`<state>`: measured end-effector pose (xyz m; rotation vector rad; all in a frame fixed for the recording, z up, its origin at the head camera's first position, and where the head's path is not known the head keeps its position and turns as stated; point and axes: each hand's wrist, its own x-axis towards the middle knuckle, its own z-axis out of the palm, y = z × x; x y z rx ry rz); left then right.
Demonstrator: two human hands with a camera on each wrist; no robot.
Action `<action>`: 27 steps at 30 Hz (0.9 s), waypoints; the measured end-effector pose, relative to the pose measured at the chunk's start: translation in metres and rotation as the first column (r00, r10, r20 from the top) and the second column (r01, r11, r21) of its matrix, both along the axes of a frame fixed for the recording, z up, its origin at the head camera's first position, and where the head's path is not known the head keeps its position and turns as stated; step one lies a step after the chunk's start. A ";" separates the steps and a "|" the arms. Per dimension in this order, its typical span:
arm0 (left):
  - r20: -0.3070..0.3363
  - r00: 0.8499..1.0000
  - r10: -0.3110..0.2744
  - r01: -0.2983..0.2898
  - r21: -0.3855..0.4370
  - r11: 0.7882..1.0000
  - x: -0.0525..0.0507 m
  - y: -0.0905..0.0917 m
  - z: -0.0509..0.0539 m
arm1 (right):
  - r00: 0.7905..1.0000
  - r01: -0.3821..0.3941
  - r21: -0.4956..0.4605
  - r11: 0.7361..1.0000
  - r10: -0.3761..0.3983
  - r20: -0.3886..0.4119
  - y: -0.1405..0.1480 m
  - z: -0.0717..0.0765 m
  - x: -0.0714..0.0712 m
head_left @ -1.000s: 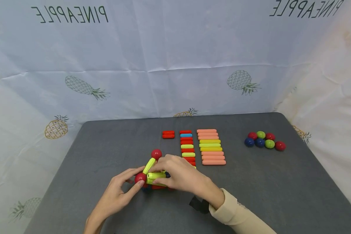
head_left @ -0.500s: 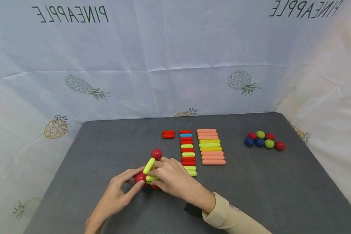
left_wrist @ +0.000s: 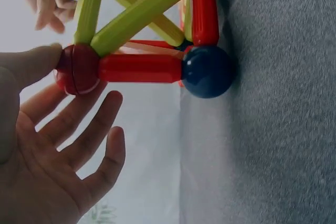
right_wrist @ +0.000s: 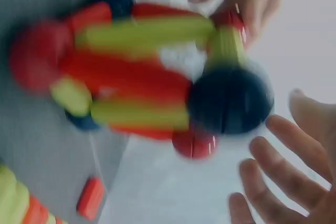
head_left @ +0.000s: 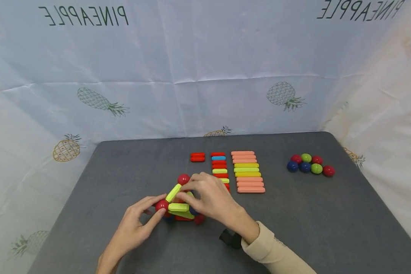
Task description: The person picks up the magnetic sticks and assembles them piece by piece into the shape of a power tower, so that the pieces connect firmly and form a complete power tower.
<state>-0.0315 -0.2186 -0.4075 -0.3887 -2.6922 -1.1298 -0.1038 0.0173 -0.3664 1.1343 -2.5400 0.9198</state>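
A box-like frame of magnetic rods and balls stands on the table in front of me. My left hand [head_left: 135,224] pinches its upper left red ball [left_wrist: 79,69] between thumb and fingers. From that ball a yellow-green rod [head_left: 179,207] runs across to an upper blue ball [right_wrist: 231,100]. Another yellow-green rod [head_left: 173,193] leads back to the far red ball [head_left: 183,179]. Red rods [left_wrist: 139,68] and slanting yellow-green rods make up the sides. My right hand [head_left: 209,196] hovers over the frame's right side, its spread fingers apart from the blue ball in the blurred right wrist view.
Behind the right hand lies a column of short red, yellow-green and blue rods [head_left: 219,164]. Longer pink and yellow rods [head_left: 246,170] lie beside it. Two red rods [head_left: 197,157] sit farther back. Several loose balls [head_left: 309,165] are grouped at the right.
My right hand was at the rod and blue ball on the near right; it has moved off them, up and away, uncovering both. The frame has shifted slightly left with my left hand.
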 end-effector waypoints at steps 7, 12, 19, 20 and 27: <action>-0.075 0.982 0.175 -0.175 -0.001 0.985 0.003 0.007 0.004 | 0.977 0.209 -0.109 0.972 -0.211 -0.007 0.011 -0.001 -0.044; -0.073 0.919 0.388 -0.390 -0.018 0.921 0.009 0.039 0.003 | 0.955 0.290 0.078 0.954 -0.293 0.032 0.004 -0.019 -0.080; 0.021 0.874 0.485 -0.481 -0.097 0.871 0.007 0.073 0.000 | 0.943 0.228 0.380 0.896 -0.300 0.142 -0.011 -0.051 -0.112; 0.046 0.874 0.485 -0.478 -0.107 0.872 0.007 0.074 -0.001 | 0.941 0.207 0.422 0.882 -0.297 0.160 -0.013 -0.053 -0.114; 0.106 0.901 0.420 -0.410 -0.103 0.906 0.006 0.074 -0.002 | 0.947 0.186 0.485 0.854 -0.288 0.144 -0.017 -0.063 -0.117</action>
